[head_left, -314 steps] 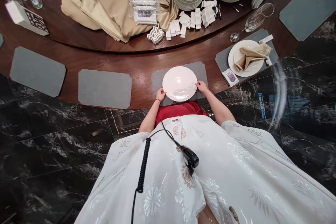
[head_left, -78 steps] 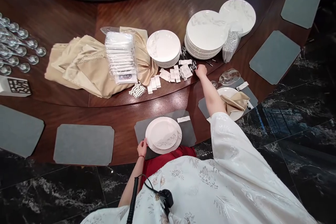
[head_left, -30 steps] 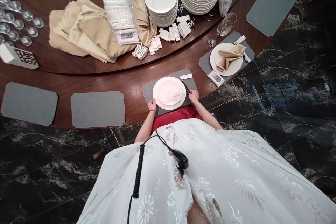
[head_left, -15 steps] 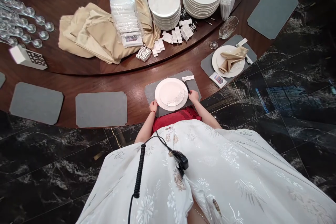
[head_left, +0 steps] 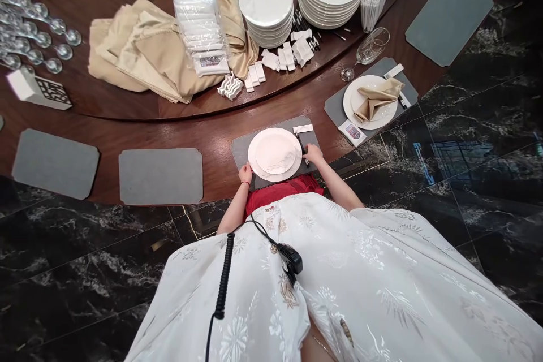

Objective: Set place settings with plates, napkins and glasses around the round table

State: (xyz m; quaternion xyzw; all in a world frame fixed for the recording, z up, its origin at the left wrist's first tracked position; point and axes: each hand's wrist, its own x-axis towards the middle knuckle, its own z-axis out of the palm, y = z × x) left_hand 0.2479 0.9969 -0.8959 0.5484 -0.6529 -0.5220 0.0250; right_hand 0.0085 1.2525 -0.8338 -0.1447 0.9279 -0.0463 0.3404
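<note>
The bare left forearm (head_left: 231,203) and right forearm (head_left: 337,175) reach forward; the left hand (head_left: 245,173), with a thin red band (head_left: 244,183) at its wrist, and the right hand (head_left: 314,154) lie palm down, fingers lightly curled.

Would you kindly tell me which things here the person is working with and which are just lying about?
Working with: left hand on the rim of the stacked plates; right hand beside the chopsticks; grey place mat beneath them.
Just lying about: plate stacks, wine glass, folded beige napkin, spare grey mats.

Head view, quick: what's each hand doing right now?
Left hand: open, resting on the rim of the plate.
Right hand: against the chopsticks; cannot tell if closed on them.
</note>
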